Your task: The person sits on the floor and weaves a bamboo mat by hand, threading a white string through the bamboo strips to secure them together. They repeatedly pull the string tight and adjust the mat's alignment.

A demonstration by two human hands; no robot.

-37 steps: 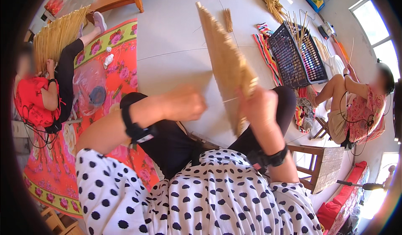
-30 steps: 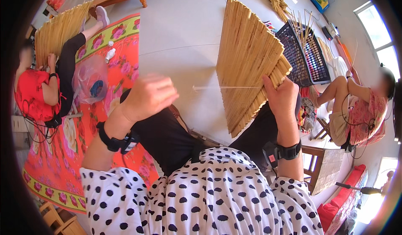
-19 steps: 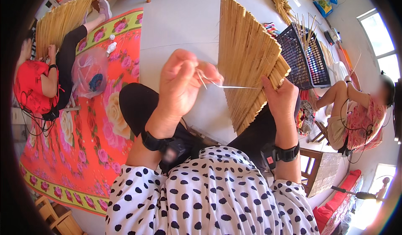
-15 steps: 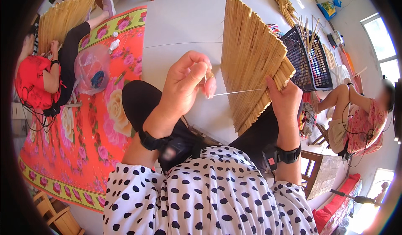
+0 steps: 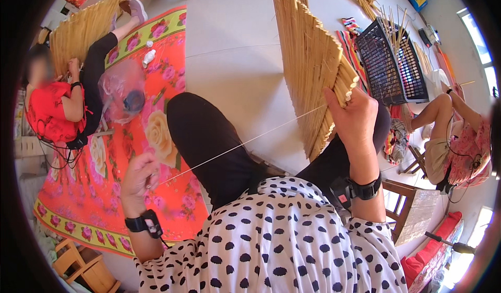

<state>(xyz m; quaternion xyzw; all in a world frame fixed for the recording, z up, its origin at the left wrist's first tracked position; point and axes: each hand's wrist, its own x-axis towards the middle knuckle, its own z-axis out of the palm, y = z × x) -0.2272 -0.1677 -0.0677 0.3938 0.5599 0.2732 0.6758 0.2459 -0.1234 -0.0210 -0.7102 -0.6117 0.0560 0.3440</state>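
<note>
A mat of straw-coloured reed stalks stands on edge between my knees, its stalks packed side by side. My right hand grips its near right corner, thumb on the near face and fingers behind the stalk ends. From that corner a thin white string runs taut down to the left, across my left knee. Its other end is in my left hand, closed and held low at the left, above the red floral cloth.
A black plastic crate holding thin stalks stands to the right, beside a seated person. At far left, another person sits with a second reed mat. A clear plastic bag lies on the cloth. A wooden stool stands near my right elbow.
My left hand has moved down and far to the left, drawing out a much longer stretch of string. The mat has tilted slightly, while my right hand keeps its hold on the corner.
</note>
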